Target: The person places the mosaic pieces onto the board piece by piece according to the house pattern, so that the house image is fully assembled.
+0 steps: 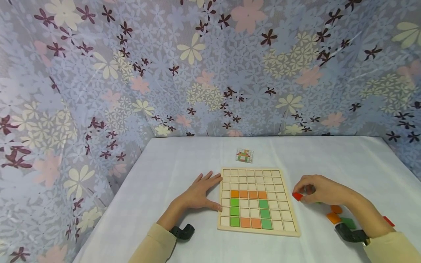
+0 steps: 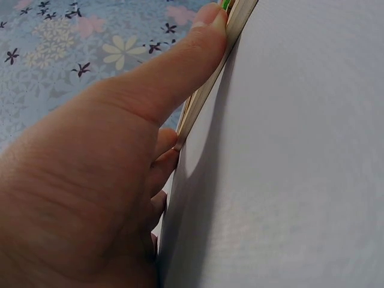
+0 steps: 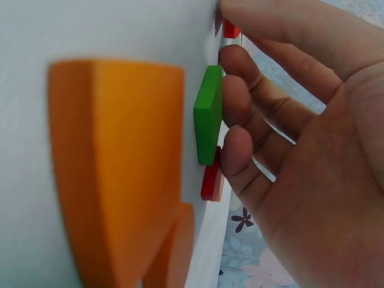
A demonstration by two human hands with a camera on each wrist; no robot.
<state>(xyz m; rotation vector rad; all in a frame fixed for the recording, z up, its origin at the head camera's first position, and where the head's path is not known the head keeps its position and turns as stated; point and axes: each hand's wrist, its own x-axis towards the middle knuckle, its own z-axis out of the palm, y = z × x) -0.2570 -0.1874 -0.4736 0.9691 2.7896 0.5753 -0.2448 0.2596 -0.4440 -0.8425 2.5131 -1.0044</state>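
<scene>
A square wooden grid board lies on the table. In its cells, orange and green squares form a hollow rectangle. My left hand rests along the board's left edge with its fingers spread; in the left wrist view the thumb touches the board's side. Right of the board, my right hand pinches a small red piece between thumb and fingers, low over the cloth. Only a sliver of that red piece shows in the right wrist view. Beside the other fingers is a green piece.
Near the right wrist lie an orange square, a round orange piece and a green piece. Farther right is a red piece. Behind the board lies a small pattern card. A floral curtain hangs behind the table.
</scene>
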